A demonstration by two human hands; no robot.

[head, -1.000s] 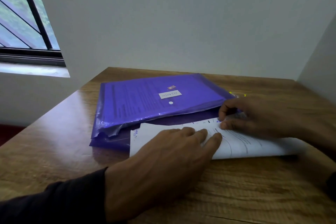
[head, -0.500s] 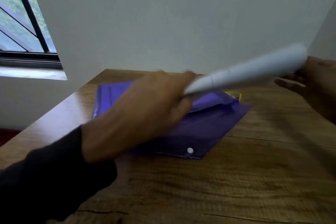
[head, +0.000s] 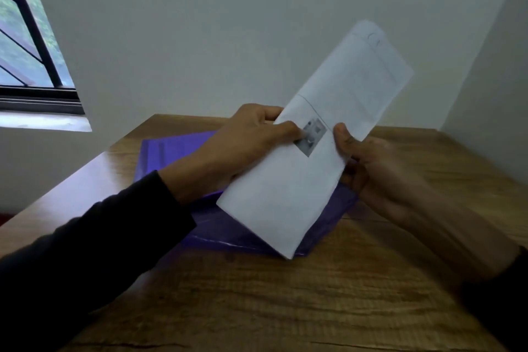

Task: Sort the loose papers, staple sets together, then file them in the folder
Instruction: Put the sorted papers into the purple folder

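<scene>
A bundle of white papers [head: 308,148] is held up in the middle of the frame, above the bench [head: 285,294], slanting from its lower corner near the centre up toward the upper right. Its front sheet shows a small grey printed picture and faint lines. The left hand [head: 243,146] grips the bundle on its left edge, thumb pressed on the front beside the grey picture, fingers curled round behind. The right hand [head: 374,168] pinches the right edge, thumb on the front, fingers hidden behind the sheets. Both grips lie about midway along the bundle, so its top rises well above them and its lower end hangs below. Both forearms, in dark sleeves, reach in from the lower corners. A purple plastic folder [head: 177,151] lies flat on the bench behind and under the papers. A barred window [head: 25,46] fills the upper left.
</scene>
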